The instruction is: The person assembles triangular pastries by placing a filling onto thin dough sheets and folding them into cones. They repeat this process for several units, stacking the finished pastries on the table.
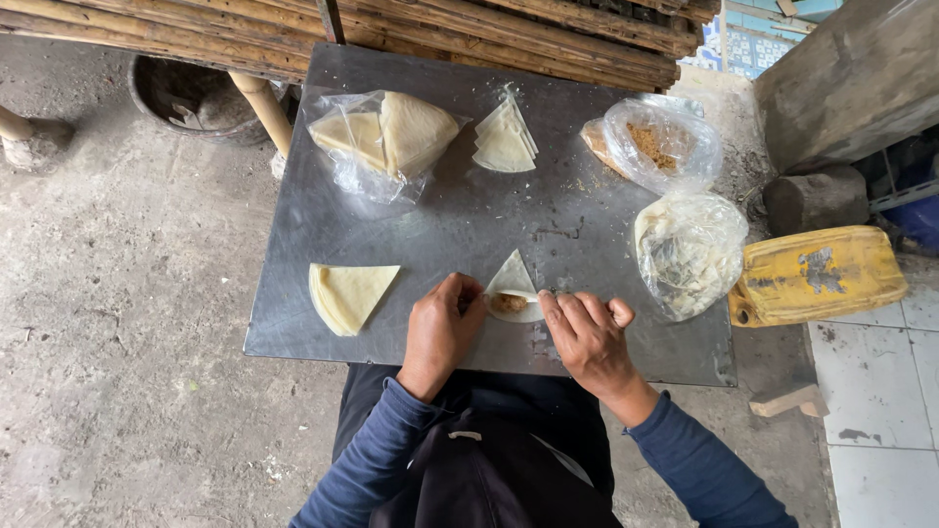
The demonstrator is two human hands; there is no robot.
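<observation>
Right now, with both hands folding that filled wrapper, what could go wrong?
1. The brown filling sits exposed at the fold; pressed by the left hand and right hand, it might squeeze out and the wrapper could tear.
2. The fold happens near the metal tabletop's front edge, so the piece may slip off.
3. The wrapper stack lies uncovered and might dry out.

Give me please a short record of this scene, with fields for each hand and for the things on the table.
Left hand: pinches the left edge of the filled wrapper
Right hand: presses its right edge
Filling: brown, inside the fold
Wrapper stack: left, apart from the hands
Far side: bagged wrappers, loose triangles
Right side: two plastic bags
Surface: metal table
</observation>
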